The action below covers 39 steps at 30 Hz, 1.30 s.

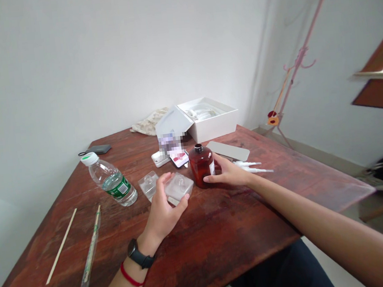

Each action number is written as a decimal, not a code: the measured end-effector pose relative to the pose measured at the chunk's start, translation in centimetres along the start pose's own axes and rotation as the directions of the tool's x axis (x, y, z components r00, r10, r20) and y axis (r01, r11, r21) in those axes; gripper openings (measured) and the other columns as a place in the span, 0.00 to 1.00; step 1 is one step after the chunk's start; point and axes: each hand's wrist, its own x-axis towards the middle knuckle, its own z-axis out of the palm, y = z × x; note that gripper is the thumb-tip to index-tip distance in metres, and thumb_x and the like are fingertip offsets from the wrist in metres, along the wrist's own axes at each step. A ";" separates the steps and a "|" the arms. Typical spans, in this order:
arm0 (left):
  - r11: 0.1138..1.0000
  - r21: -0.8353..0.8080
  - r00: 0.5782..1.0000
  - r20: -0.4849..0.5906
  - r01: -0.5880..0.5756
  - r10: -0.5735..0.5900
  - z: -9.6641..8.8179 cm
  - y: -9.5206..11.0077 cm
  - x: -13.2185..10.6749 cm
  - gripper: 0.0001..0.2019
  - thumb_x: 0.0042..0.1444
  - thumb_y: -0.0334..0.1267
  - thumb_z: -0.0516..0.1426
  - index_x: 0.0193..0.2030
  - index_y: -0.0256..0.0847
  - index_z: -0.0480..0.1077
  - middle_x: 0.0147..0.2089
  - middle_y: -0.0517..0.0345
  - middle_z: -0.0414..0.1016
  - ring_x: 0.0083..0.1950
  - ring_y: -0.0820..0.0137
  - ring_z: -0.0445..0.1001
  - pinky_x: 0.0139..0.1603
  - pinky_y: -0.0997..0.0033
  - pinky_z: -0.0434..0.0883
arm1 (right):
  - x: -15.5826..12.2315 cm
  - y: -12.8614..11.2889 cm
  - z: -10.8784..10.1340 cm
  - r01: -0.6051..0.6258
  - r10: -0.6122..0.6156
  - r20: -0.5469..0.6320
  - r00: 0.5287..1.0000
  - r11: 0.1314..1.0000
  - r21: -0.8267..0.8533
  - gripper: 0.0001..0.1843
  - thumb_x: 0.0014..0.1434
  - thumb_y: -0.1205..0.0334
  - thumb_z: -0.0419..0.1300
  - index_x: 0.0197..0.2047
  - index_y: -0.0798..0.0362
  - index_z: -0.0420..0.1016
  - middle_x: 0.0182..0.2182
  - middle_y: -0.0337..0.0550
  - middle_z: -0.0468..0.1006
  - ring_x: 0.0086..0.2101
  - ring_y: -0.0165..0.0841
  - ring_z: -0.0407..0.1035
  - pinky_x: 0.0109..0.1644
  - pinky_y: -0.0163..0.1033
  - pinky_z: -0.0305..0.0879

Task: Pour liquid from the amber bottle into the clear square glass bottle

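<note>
My left hand [162,208] cups a square clear glass bottle [178,187], with fingers on both sides of it. A second clear glass bottle [148,185] stands just beyond, close to the hand. My right hand [227,174] wraps around the lower right side of an amber bottle [201,166] with a black neck and a white label. Two white plastic pump tubes [253,166] lie just behind my right hand. A ribbed plastic water bottle [113,184] with a green label lies on its side to the left of the glass bottles.
The dark red wooden table [203,256] holds an open white box [209,118], its lid [172,125], a blurred item [178,157], a grey flat piece [229,150], a wooden stick [61,246], and a wrapped stick [89,259]. A coat stand [293,73] stands behind the table's right corner.
</note>
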 end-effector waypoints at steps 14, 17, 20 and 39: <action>0.999 0.039 1.000 0.003 -0.020 0.020 -0.1 0.1 -0.1 0.32 0.61 0.41 0.65 0.69 0.44 0.57 0.68 0.40 0.71 0.68 0.50 0.73 0.68 0.44 0.70 | 0.0 0.1 0.0 0.034 -0.037 -0.028 0.999 0.996 -0.079 0.42 0.52 0.50 0.77 0.65 0.50 0.68 0.59 0.52 0.80 0.57 0.51 0.76 0.65 0.60 0.69; 0.999 0.046 1.000 0.000 -0.018 0.018 -0.1 0.1 -0.1 0.32 0.61 0.41 0.65 0.68 0.44 0.57 0.67 0.40 0.71 0.67 0.50 0.73 0.67 0.44 0.70 | 0.0 0.2 -0.1 0.031 -0.033 -0.021 0.999 0.995 -0.091 0.43 0.52 0.49 0.78 0.66 0.50 0.67 0.60 0.52 0.79 0.58 0.51 0.75 0.65 0.60 0.68; 0.998 0.052 1.000 0.001 -0.019 0.019 -0.1 0.0 -0.1 0.32 0.61 0.41 0.65 0.68 0.44 0.57 0.67 0.41 0.71 0.67 0.50 0.74 0.68 0.44 0.70 | 0.0 0.4 -0.2 0.026 -0.028 -0.022 0.999 0.997 -0.074 0.45 0.52 0.49 0.78 0.67 0.50 0.65 0.60 0.52 0.78 0.58 0.50 0.75 0.65 0.58 0.69; 0.996 0.068 0.998 -0.009 -0.056 0.057 -0.1 0.6 0.1 0.30 0.63 0.40 0.64 0.67 0.43 0.58 0.65 0.41 0.73 0.68 0.51 0.73 0.70 0.44 0.68 | -1.7 -3.5 -0.1 0.021 -0.063 0.323 0.944 0.991 0.132 0.51 0.40 0.41 0.82 0.63 0.53 0.74 0.55 0.53 0.83 0.57 0.54 0.77 0.64 0.58 0.70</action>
